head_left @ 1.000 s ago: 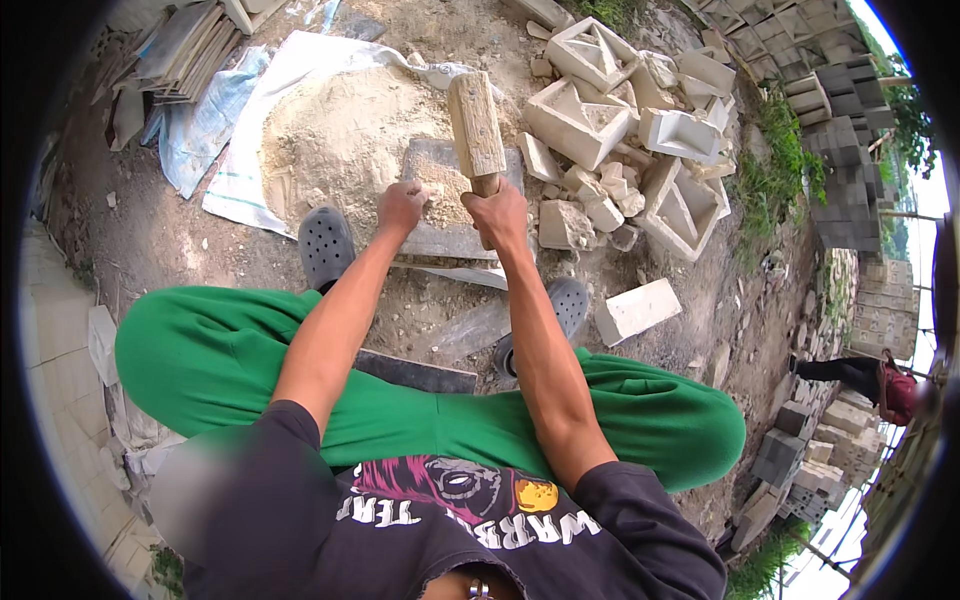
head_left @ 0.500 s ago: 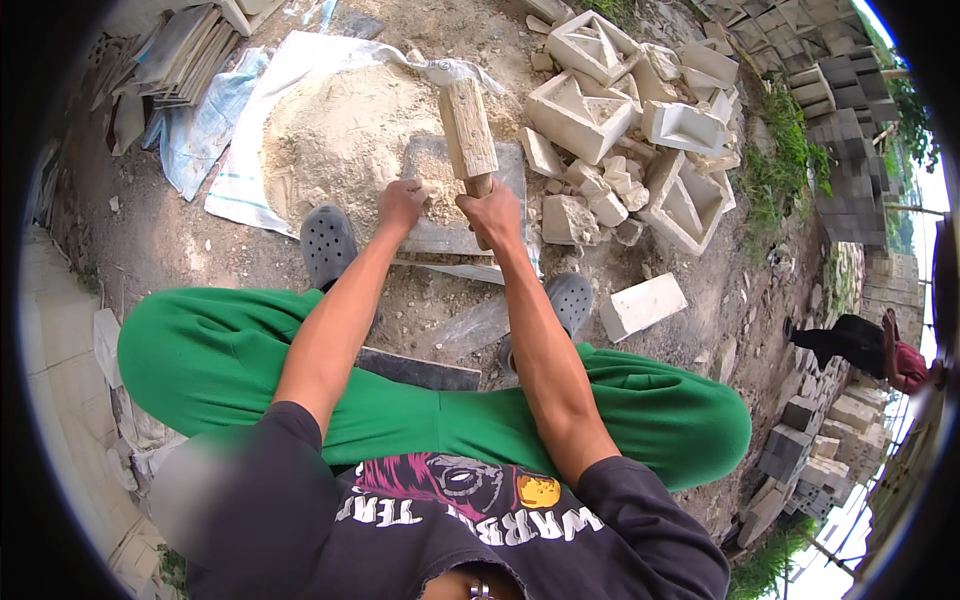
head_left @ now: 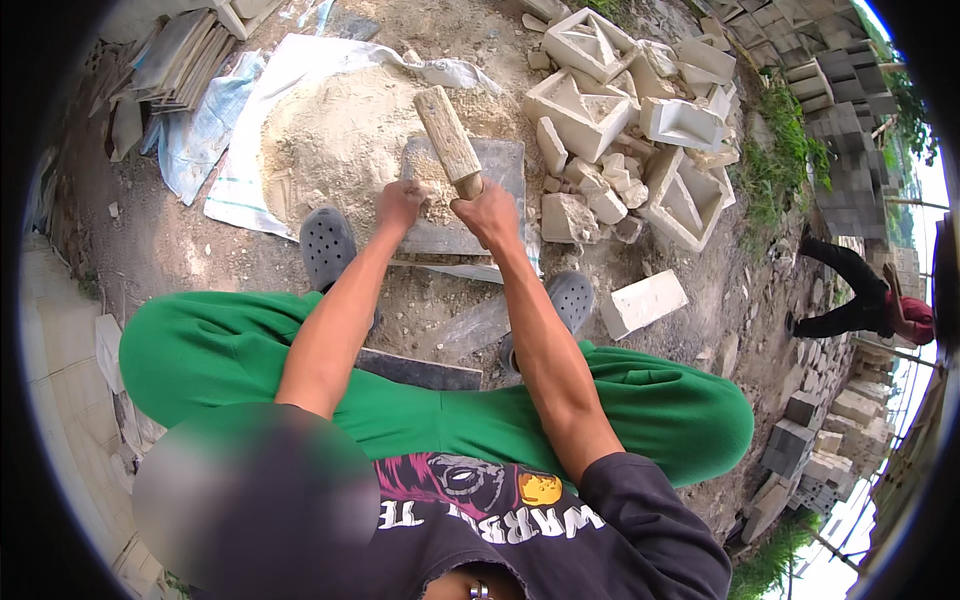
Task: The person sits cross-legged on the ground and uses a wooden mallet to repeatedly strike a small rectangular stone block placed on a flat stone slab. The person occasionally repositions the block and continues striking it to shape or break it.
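My right hand (head_left: 487, 213) is closed round the handle of a wooden mallet (head_left: 447, 135), whose block-shaped head points away from me and leans left. Below the mallet lies a flat grey slab (head_left: 505, 165) with crumbled pale stone (head_left: 437, 205) on it. At the slab's left edge my left hand (head_left: 400, 205) is closed, touching or just over the crumbs; whatever its fingers hold is hidden. Beyond and left of it, a heap of pale stone powder (head_left: 330, 130) covers a white sack sheet (head_left: 235, 185).
Broken pale blocks (head_left: 585, 115) pile up at the far right, with one loose white block (head_left: 645, 305) nearer me. Stacked thin boards (head_left: 180, 65) and a blue sheet (head_left: 205, 130) are at the far left. A person (head_left: 865, 295) walks at the right.
The mallet's head has swung left and tilts more, with my right hand turning slightly. My left hand stays about where it was. The person at the right has taken a stride.
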The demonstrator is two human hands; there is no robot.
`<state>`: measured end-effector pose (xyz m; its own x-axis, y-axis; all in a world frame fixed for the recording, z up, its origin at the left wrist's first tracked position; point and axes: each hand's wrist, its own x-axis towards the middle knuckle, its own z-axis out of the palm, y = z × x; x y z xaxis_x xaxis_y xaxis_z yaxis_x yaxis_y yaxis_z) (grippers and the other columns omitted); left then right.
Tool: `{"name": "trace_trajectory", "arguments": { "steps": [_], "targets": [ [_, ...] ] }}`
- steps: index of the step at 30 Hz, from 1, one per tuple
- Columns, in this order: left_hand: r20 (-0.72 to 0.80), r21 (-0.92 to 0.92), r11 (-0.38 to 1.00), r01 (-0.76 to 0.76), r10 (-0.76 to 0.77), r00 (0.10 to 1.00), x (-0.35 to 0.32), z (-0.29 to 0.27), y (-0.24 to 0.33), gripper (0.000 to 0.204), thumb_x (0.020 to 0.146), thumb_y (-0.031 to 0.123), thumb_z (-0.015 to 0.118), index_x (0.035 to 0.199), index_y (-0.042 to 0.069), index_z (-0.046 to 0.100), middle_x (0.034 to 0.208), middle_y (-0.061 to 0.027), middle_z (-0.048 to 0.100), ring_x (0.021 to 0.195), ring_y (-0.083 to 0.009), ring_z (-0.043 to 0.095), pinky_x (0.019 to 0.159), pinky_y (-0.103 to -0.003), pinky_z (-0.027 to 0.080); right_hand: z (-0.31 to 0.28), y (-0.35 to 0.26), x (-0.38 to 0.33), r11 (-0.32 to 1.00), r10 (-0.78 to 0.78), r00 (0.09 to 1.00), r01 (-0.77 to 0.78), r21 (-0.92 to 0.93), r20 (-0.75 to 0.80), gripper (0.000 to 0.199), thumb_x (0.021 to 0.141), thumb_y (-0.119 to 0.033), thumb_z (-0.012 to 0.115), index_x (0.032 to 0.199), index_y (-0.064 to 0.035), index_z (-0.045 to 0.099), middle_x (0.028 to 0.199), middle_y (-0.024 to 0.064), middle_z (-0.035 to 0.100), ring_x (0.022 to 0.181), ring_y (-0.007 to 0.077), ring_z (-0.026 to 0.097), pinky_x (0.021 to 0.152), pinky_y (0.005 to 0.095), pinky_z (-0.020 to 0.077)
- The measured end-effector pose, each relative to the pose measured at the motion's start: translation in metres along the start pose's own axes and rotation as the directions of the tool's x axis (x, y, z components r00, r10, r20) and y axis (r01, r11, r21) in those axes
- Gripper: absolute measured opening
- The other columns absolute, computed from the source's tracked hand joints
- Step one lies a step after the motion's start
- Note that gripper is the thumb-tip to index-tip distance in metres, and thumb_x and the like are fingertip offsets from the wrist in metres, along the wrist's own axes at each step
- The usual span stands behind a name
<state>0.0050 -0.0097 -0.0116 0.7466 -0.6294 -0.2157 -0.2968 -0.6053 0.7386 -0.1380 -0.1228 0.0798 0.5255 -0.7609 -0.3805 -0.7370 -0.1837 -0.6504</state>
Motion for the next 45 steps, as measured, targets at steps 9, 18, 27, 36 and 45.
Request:
{"name": "trace_trajectory", "arguments": {
  "steps": [9, 18, 27, 36, 45],
  "targets": [
    [-0.045, -0.014, 1.000, 0.003, -0.004, 0.999, 0.006, 0.007, -0.008, 0.027, 0.084, 0.024, 0.074, 0.104, 0.007, 0.076, 0.092, -0.0184, 0.074, 0.086, -0.0345, 0.071, 0.078, -0.041, 0.054, 0.030, 0.028, 0.000, 0.991, 0.034, 0.998, -0.027, -0.131, 0.054, 0.037, 0.069, -0.029, 0.071, 0.090, 0.0021, 0.070, 0.076, 0.0204, 0.071, 0.071, 0.0337, 0.071, 0.068, 0.0429, 0.0556],
    [0.013, -0.077, 0.994, -0.076, 0.078, 0.997, -0.001, -0.005, 0.000, 0.024, 0.084, 0.032, 0.071, 0.085, 0.008, 0.075, 0.072, -0.0142, 0.069, 0.069, -0.0315, 0.067, 0.064, -0.042, 0.049, -0.012, -0.023, -0.007, 0.989, -0.023, 0.999, 0.029, 0.146, -0.044, 0.039, 0.072, -0.028, 0.069, 0.100, -0.0012, 0.069, 0.090, 0.0252, 0.071, 0.089, 0.0423, 0.069, 0.078, 0.0471, 0.0540],
    [-0.013, 0.029, 1.000, -0.003, 0.003, 1.000, 0.004, 0.000, -0.002, 0.028, 0.085, 0.024, 0.072, 0.108, 0.008, 0.076, 0.099, -0.0186, 0.074, 0.093, -0.0354, 0.071, 0.081, -0.043, 0.054, 0.026, 0.035, 0.006, 0.994, 0.082, 0.993, -0.075, -0.080, 0.087, 0.036, 0.070, -0.029, 0.069, 0.090, 0.0011, 0.071, 0.071, 0.0180, 0.069, 0.067, 0.0307, 0.071, 0.065, 0.0410, 0.0548],
    [-0.016, -0.056, 0.998, 0.016, -0.017, 1.000, 0.006, 0.002, -0.020, 0.030, 0.085, 0.026, 0.073, 0.106, 0.004, 0.074, 0.099, -0.0165, 0.074, 0.093, -0.0332, 0.071, 0.081, -0.042, 0.054, 0.009, -0.005, -0.007, 0.979, -0.014, 1.000, 0.020, 0.202, -0.026, 0.039, 0.072, -0.029, 0.070, 0.096, 0.0015, 0.069, 0.079, 0.0206, 0.071, 0.075, 0.0347, 0.070, 0.070, 0.0433, 0.0543],
    [-0.019, -0.035, 0.999, -0.026, 0.026, 0.999, 0.000, -0.005, 0.000, 0.033, 0.085, 0.024, 0.074, 0.110, 0.002, 0.071, 0.104, -0.0159, 0.074, 0.097, -0.0308, 0.071, 0.084, -0.040, 0.054, 0.008, 0.023, 0.005, 0.994, 0.084, 0.984, -0.071, -0.089, 0.154, 0.032, 0.071, -0.025, 0.070, 0.084, 0.0041, 0.071, 0.068, 0.0160, 0.069, 0.059, 0.0262, 0.069, 0.057, 0.0380, 0.0544]
  ]
}}
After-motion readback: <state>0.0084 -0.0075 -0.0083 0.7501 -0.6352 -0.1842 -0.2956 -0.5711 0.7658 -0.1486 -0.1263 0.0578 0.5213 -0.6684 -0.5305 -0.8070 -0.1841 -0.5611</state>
